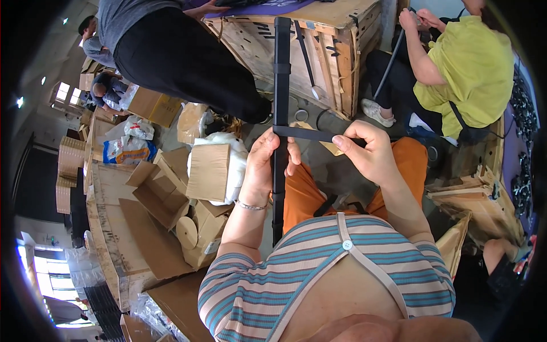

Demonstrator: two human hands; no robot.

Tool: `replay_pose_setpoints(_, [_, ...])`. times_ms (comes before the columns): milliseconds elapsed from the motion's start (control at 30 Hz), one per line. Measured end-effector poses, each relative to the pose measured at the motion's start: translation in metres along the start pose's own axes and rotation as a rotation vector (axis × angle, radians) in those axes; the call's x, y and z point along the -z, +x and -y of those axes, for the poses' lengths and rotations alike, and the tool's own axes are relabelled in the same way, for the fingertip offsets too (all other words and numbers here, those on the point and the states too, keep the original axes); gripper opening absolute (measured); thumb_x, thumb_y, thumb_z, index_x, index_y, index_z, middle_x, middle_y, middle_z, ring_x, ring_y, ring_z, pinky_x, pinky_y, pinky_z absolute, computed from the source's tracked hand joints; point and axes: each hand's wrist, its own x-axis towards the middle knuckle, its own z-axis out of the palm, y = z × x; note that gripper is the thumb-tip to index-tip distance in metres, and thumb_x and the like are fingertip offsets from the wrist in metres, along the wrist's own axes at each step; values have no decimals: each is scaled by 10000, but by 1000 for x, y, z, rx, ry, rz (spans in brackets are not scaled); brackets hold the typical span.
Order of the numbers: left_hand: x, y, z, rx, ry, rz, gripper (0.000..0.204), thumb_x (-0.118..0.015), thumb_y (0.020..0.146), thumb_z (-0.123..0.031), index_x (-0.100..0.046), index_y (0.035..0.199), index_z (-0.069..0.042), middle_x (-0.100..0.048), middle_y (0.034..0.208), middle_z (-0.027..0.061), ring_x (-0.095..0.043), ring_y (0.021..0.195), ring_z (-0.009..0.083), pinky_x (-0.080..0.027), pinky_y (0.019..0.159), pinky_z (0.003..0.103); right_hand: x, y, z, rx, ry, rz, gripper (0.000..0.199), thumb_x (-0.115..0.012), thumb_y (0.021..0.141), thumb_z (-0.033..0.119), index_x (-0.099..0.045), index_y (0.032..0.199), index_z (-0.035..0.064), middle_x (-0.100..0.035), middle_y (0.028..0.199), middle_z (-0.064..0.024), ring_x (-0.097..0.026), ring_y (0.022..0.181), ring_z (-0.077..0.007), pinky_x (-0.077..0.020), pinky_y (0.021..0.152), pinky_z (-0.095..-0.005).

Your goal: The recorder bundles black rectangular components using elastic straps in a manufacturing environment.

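A long, straight black bar (281, 45) stands lengthwise before me, with black bands around it at several places. My left hand (262, 162) is closed around its middle, thumb on one side and fingertips showing on the other. From the bar at this hand a flat black strap (310, 134) runs out to the right, stretched straight. My right hand (369, 153) pinches the strap's far end between thumb and forefinger. A tan piece (330, 147), perhaps card or paper, shows behind the strap; what supports it is hidden.
A large wooden crate (342, 62) stands ahead. One person in black trousers (176, 57) is close at the left; another in a yellow shirt (470, 74) sits at the right, holding a dark rod. Opened cardboard boxes (162, 194) and white wrapping (233, 171) lie left of me.
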Motion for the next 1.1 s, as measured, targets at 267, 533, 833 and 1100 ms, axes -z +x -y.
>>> replay_pose_setpoints(267, [-5, -1, -6, 99, 84, -39, 362, -393, 928, -322, -512, 953, 19, -578, 702, 133, -507, 510, 149, -400, 467, 228, 0, 2, -14, 15, -115, -20, 220, -652, 802, 122, -560, 648, -5, -563, 576, -46, -481, 515, -74, -358, 477, -229])
replay_pose_setpoints(533, [-17, 0, -4, 248, 65, -109, 287, -423, 925, -263, -516, 852, -1, -473, 594, 41, -385, 439, 99, -317, 411, 217, -4, 4, -31, -45, -195, 6, 146, -651, 789, 95, -583, 706, -4, -515, 676, -41, -457, 585, -98, -351, 540, -237])
replay_pose_setpoints(833, [-20, -2, 0, 165, 238, -149, 261, -424, 929, -223, -486, 789, -12, -460, 560, 38, -381, 420, 91, -316, 395, 213, -31, 16, 1, 127, -175, 144, 175, -597, 792, 164, -570, 901, 30, -564, 855, -105, -590, 751, -293, -475, 631, -350])
replay_pose_setpoints(1100, [-17, -4, 9, 12, 356, -153, 234, -427, 926, -205, -467, 787, -22, -462, 565, 19, -396, 438, 78, -320, 407, 203, -47, 19, 0, 138, -193, 51, 64, -587, 772, 72, -547, 785, 25, -568, 685, -107, -567, 584, -232, -443, 510, -302])
